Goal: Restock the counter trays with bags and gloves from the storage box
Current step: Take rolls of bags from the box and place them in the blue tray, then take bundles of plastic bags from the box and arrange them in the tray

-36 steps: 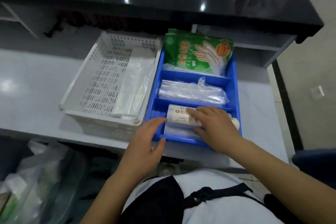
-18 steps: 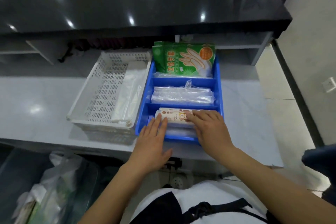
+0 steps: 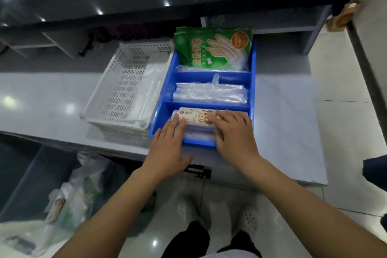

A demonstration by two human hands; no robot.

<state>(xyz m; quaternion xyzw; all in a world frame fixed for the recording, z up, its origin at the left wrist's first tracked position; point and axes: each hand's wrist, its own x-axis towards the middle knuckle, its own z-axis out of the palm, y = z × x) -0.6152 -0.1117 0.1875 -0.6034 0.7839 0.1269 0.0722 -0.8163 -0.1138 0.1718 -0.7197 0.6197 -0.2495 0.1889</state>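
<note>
Hands cover much of the near compartment: we see our left hand [image 3: 167, 148] and right hand [image 3: 234, 132] lying flat, fingers [image 3: 225, 116] loosely spread, resting on a printed roll [image 3: 193, 118], not pinching it. Its print is too blurred to read; clear wrap beneath it is mostly hidden. We count three compartments in the blue tray [image 3: 253, 81] on the desk [image 3: 282, 132]: green glove packs [image 3: 211, 50] at the far end, count unclear; clear bag bundle [image 3: 209, 94] in the middle. One white basket [image 3: 117, 90] touches the tray's left side. Floor bag [image 3: 69, 201] contents unclear.
</note>
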